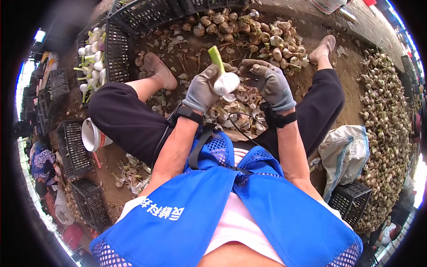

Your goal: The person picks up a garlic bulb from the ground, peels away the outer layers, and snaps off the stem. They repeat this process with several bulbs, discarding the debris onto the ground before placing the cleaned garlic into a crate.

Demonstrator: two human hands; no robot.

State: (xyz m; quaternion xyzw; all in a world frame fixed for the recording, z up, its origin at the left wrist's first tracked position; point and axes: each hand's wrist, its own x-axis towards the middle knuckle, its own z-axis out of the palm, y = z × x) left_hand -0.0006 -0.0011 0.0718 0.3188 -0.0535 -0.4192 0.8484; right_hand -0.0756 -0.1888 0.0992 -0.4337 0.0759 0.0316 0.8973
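My left hand (202,86), in a grey work glove, holds a white garlic bulb (227,83) with a green stem stub pointing up. The bulb looks clean and peeled. My right hand (271,82), also gloved, is raised just to the right of the bulb, apart from it, with its fingers spread and curved toward the left. Nothing shows between those fingers. Peeled skins (238,107) lie on the ground below both hands. Beyond them is a heap of dirty, unpeeled garlic bulbs (284,42).
A black crate (116,51) stands at the upper left, beside white peeled garlic (94,58). A white bucket (91,135) is by my left knee. At the right are a large garlic pile (384,102), a woven sack (344,149) and a black crate (351,200). A person (42,162) is at far left.
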